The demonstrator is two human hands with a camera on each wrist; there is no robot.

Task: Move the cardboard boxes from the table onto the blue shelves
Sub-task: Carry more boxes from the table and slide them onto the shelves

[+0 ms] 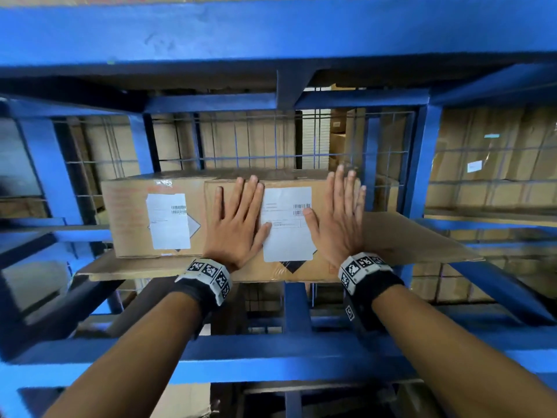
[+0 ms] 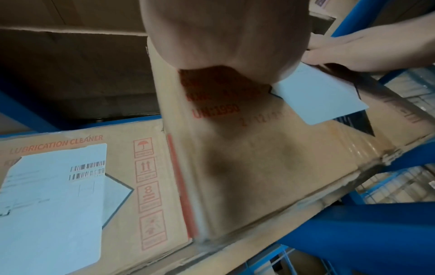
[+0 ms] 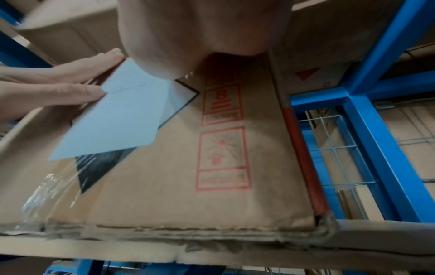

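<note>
Wire mesh panels behind the racking — stacked cartons beyond, dim, bluish light.

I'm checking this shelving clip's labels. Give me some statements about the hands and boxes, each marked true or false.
1. Both hands press flat on the box face. True: left hand, right hand, right-hand box.
2. The left hand grips the box's top edge. False: its fingers lie straight on the face.
3. A second box sits left of it. True.
4. The boxes rest on bare metal. False: a cardboard sheet lies beneath.
</note>
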